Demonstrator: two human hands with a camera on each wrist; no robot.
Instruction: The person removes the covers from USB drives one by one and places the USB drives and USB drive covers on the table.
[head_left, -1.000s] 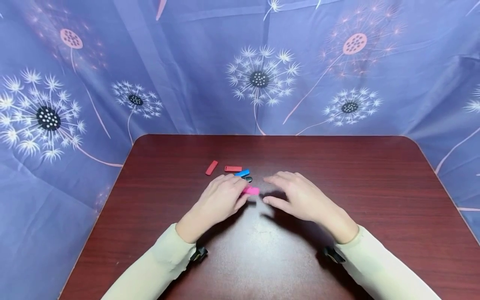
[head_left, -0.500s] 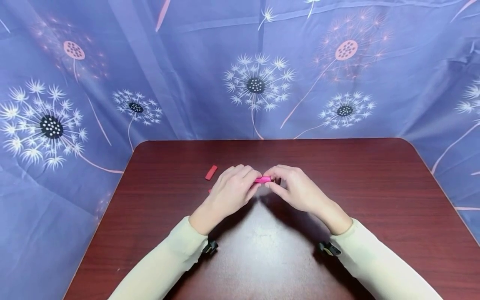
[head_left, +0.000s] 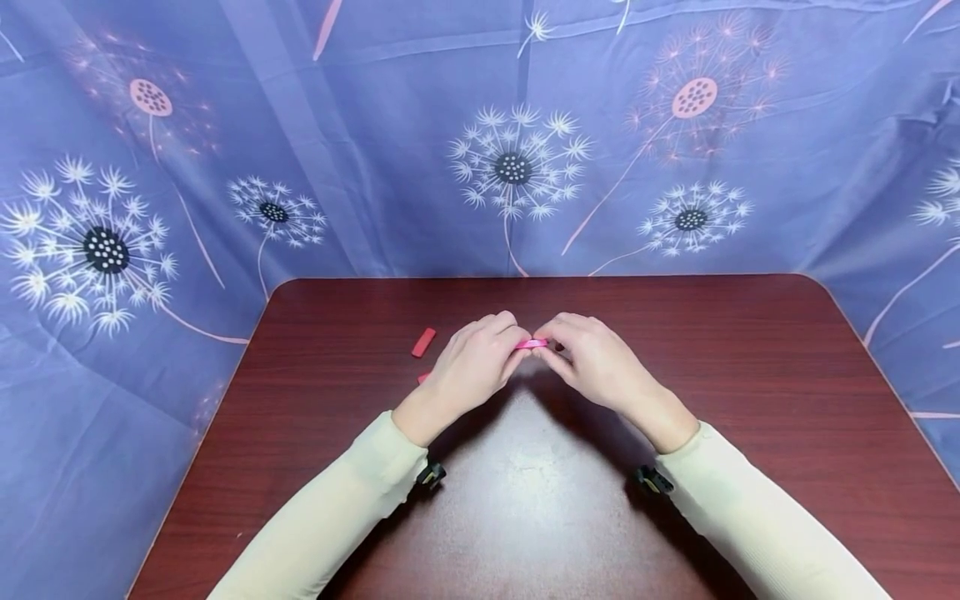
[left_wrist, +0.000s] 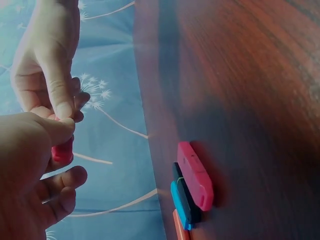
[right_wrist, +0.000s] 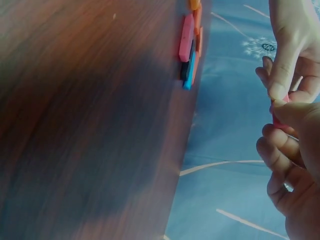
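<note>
I now see the right-hand grip [head_left: 606, 360], apart a second ago, pinching the pink stick [head_left: 533, 343], which the left-hand grip [head_left: 474, 367] has carried higher in my head view.

At left, left hand [left_wrist: 27, 165] and right hand [left_wrist: 45, 65] pinch a pink piece [left_wrist: 62, 151]; lower centre lie pink block [left_wrist: 196, 175], black block [left_wrist: 188, 200], blue block [left_wrist: 179, 204].

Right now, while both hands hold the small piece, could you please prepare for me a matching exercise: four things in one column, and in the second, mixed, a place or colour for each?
1. held piece
2. black piece
3. table
4. flowered cloth

A. reddish brown
B. behind the table
C. pinched by left hand and right hand
D. between a pink piece and a blue piece

Pairs: 1-C, 2-D, 3-A, 4-B
</note>
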